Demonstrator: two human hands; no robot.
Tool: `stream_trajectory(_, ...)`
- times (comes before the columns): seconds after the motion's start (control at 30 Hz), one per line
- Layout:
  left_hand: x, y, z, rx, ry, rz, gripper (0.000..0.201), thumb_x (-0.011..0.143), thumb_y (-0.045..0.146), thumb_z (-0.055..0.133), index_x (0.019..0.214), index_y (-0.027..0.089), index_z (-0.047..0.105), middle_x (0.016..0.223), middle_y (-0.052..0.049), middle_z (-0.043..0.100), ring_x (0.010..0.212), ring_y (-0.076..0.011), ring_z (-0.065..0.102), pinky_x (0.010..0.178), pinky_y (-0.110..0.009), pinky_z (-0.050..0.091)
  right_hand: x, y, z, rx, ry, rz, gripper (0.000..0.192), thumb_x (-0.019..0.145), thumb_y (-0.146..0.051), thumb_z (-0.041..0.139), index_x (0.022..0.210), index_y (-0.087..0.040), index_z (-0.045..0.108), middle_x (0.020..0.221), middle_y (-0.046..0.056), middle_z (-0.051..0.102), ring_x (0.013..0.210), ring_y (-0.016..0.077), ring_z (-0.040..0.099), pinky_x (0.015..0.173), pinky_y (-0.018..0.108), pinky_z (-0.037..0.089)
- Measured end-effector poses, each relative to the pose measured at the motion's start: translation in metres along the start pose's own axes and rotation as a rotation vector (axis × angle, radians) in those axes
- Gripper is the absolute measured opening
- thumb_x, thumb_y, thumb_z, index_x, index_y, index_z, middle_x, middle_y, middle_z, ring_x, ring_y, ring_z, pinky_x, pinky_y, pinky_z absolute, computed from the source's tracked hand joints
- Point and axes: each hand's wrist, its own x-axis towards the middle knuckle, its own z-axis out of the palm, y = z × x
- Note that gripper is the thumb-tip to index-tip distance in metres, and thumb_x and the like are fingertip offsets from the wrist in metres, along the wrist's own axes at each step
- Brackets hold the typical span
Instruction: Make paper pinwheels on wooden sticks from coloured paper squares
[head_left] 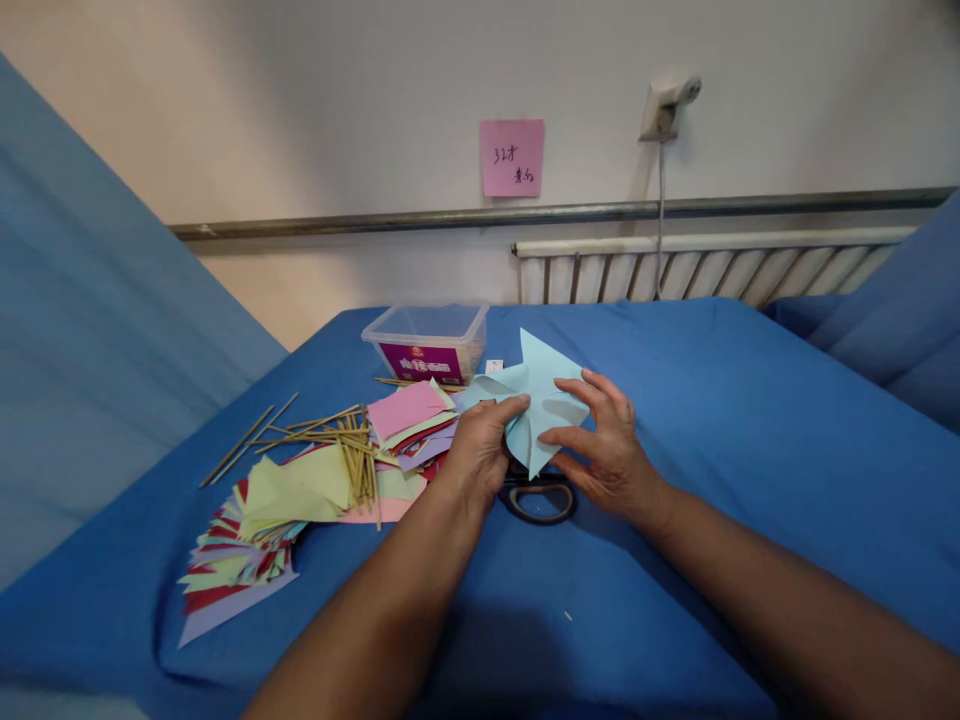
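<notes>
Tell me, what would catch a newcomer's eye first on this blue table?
First, the folded light-blue paper pinwheel shape at the centre, pinched between the left hand and the right hand, above black-handled scissors lying on the blue cloth-covered table. To the left spreads a heap of coloured paper sheets with thin wooden sticks strewn over it. On the wall behind hangs a pink handwritten sticky note.

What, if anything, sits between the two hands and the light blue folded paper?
Nothing visible does. The left hand and the right hand both already pinch the light blue folded paper directly. The black-handled scissors lie below it on the blue cloth, out of the way.
</notes>
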Motion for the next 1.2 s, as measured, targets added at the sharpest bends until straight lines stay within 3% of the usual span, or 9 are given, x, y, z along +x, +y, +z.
stream_trajectory(0.2,-0.001,-0.001,0.003,0.041,0.016,-0.013,0.030,0.057,0.016,0.078,0.083,0.007,0.065,0.074,-0.008,0.069,0.062,-0.0184,0.064,0.063,-0.031,0.052,0.002,-0.004,-0.004,0.031,0.029,0.020,0.006,0.081,-0.031,0.066,0.085,-0.029,0.069,0.134,0.003,0.047,0.133,0.0338,0.031,0.103,0.055,0.030)
stream_trajectory(0.67,-0.007,-0.008,0.007,0.085,-0.076,-0.084,0.031,0.061,0.020,0.078,0.086,0.006,0.067,0.071,-0.008,0.067,0.058,-0.0156,0.061,0.058,-0.028,0.049,0.001,0.002,0.003,0.197,0.144,0.313,0.007,0.080,-0.026,0.064,0.074,-0.024,0.061,0.111,0.005,0.063,0.122,0.0274,0.046,0.104,0.050,0.035)
stream_trajectory(1.2,-0.010,-0.013,0.010,0.154,-0.061,-0.105,0.028,0.061,0.023,0.078,0.082,0.008,0.068,0.062,-0.006,0.066,0.050,-0.0142,0.058,0.052,-0.027,0.047,0.002,0.010,0.006,0.233,0.140,0.428,0.010,0.076,-0.026,0.064,0.066,-0.023,0.061,0.104,0.005,0.066,0.113,0.0254,0.054,0.103,0.048,0.036)
